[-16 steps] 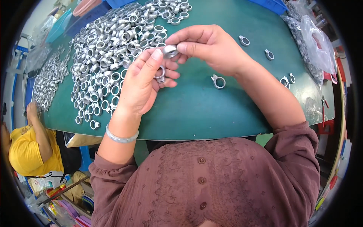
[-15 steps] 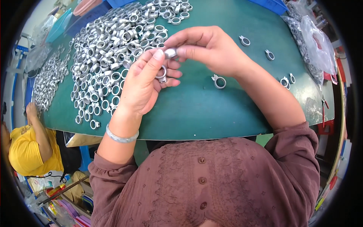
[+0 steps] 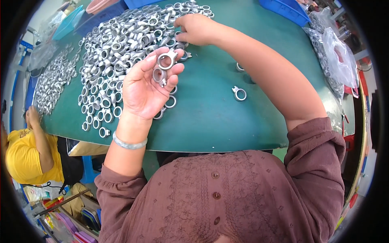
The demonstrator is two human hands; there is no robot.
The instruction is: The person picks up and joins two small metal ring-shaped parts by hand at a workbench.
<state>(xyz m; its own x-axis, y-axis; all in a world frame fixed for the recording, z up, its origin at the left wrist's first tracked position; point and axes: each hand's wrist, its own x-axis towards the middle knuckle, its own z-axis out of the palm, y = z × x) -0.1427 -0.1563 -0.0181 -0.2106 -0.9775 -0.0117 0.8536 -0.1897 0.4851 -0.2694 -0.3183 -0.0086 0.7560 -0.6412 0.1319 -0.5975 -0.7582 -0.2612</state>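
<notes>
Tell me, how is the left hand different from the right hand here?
The left hand is lifted off the green table, palm open toward the camera, holding two metal rings in its fingers. The right hand is stretched far forward, palm down, fingers curled at the edge of the big ring pile. The left wrist wears a bracelet; the right wrist looks bare. Both are bare, ungloved hands.

My right hand (image 3: 198,29) covers the rings under it at the pile (image 3: 121,44), so I can't tell what its fingertips hold. My left palm (image 3: 148,87) hides part of two rings on the worktop (image 3: 210,117). The pile's far edge is cut off.
</notes>
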